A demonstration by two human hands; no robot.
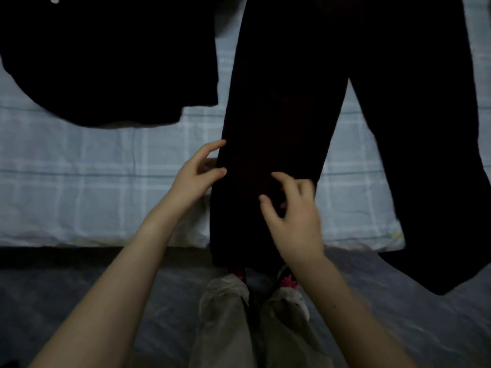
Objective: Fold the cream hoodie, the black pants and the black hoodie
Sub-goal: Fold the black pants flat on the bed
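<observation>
Black pants (pixel 279 115) lie spread on a bed covered by a pale blue checked sheet (pixel 106 168), the two legs parted and hanging over the near edge toward the dark floor (pixel 66 288). The left hand (pixel 194 179) is at the outer edge of the nearer leg, its fingers (pixel 210 148) spread and lightly bent, tips meeting the cloth. Whether they pinch the edge or only touch it I cannot tell against the dark fabric. The right hand (pixel 295 221) is over the same leg, its fingers (pixel 285 180) curled like a claw on or just above the cloth, and any hold there is likewise unclear. A black hoodie (pixel 106 62) lies on the sheet to the left of the pants, just apart from them. Below, the person's own light trousers (pixel 225 314) show between the forearms.
</observation>
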